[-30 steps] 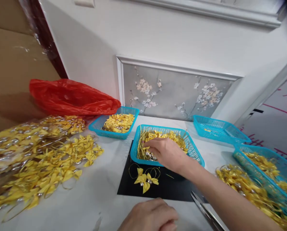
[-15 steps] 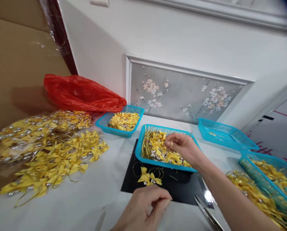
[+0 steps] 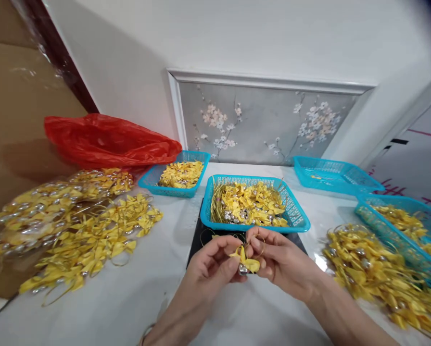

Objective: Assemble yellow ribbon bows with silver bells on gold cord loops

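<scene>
In front of the middle blue basket [image 3: 299, 223], a yellow ribbon bow [image 3: 251, 265] with silver bells is held between both hands. My left hand [image 3: 211, 269] pinches it from the left with thumb and fingers. From the other side, my right hand [image 3: 287, 262] closes on the thin gold cord loop [image 3: 261, 246] at the bow, fingertips close to the ribbon. The basket holds a heap of similar bows [image 3: 251, 199] and a bundle of gold cords [image 3: 219, 204]. Beneath the hands lies a black mat [image 3: 194, 251], partly covered by them and by the basket.
Piles of yellow bows lie at left [image 3: 103, 240] and right [image 3: 374, 269]. Further blue baskets stand at back left [image 3: 143, 181], back right [image 3: 345, 190] and far right [image 3: 367, 221]. A red plastic bag [image 3: 107, 144] lies before the wall, beside cardboard [image 3: 13, 105].
My right hand has come back from above the basket to meet my left hand. A bow is now raised between them. The scissors at lower right no longer show, and the view has shifted.
</scene>
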Action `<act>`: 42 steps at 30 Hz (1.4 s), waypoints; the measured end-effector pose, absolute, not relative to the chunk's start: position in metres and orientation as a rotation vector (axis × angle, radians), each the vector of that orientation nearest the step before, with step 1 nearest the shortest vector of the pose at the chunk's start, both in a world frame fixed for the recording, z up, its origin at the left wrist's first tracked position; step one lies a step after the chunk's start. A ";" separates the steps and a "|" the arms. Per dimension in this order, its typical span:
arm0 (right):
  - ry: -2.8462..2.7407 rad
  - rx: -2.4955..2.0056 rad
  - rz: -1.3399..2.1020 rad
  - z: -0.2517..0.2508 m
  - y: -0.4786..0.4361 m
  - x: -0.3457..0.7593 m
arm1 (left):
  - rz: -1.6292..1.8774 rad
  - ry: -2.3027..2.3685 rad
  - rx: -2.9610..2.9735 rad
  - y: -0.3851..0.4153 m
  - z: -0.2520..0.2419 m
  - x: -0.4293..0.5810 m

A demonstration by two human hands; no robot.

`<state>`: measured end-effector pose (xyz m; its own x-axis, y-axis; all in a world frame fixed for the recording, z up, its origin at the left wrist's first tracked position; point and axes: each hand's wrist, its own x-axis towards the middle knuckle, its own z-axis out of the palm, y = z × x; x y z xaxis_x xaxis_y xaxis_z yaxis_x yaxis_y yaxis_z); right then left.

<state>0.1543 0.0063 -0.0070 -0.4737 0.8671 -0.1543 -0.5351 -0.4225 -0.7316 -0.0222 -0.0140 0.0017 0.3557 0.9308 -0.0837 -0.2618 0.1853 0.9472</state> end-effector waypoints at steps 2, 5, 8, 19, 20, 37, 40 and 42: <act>-0.752 -0.700 2.000 -0.011 0.007 0.153 | 0.989 0.828 1.028 -0.014 0.000 -0.022; -0.747 -0.802 1.897 -0.013 0.005 0.154 | 1.008 0.839 0.990 -0.014 -0.001 -0.020; -0.857 -0.930 1.577 -0.010 -0.002 0.156 | 1.102 0.895 0.903 -0.013 0.000 -0.020; -1.314 -1.073 1.369 0.003 -0.012 0.147 | 1.133 0.917 0.885 -0.016 0.002 -0.015; -1.263 -1.041 1.418 0.003 -0.011 0.148 | 1.118 0.879 0.886 -0.016 0.002 -0.015; -1.237 -1.027 1.371 0.000 -0.013 0.145 | 0.990 0.858 0.809 -0.018 0.004 -0.011; -1.260 -1.058 1.351 0.000 -0.011 0.148 | 0.929 0.798 0.741 -0.017 0.005 -0.013; -1.297 -1.083 1.324 0.002 -0.011 0.149 | 0.901 0.772 0.717 -0.016 0.005 -0.015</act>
<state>0.1491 -0.0106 0.0021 -0.1512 0.9882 0.0263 -0.0463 0.0195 -0.9987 -0.0149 -0.0162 0.0050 0.4015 0.8742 -0.2732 -0.4036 0.4366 0.8040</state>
